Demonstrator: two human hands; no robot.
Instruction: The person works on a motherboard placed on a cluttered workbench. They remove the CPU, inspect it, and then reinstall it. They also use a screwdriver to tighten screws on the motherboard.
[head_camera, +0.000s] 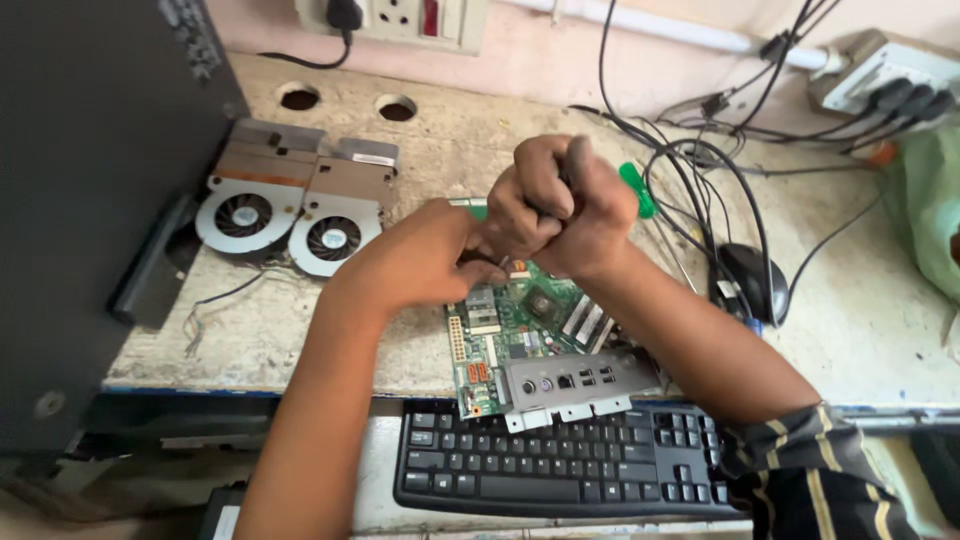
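- The right hand (565, 205) is closed in a tight fist around a dark tool handle, fingers pressed together and curled; the tool's tip is hidden behind the hands.
- The left hand (425, 255) rests low on the green circuit board (520, 325), its fingers bent together at the board's upper edge, just under the right fist. Whether they pinch a part cannot be told.
- The circuit board lies flat on the worn workbench (330, 320), near the front edge, with its grey metal port plate (575, 385) facing the person.
- A black keyboard (560, 460) sits just in front of the board, touching the port plate.
- Two cooling fans with copper heat sinks (290, 205) lie to the left of the hands, well apart from the board.
- A green-handled screwdriver (637, 190) lies just behind the right hand.
- A black mouse (750, 280) and tangled black cables (700, 150) lie to the right.
- A dark computer case (90, 200) stands at the left.
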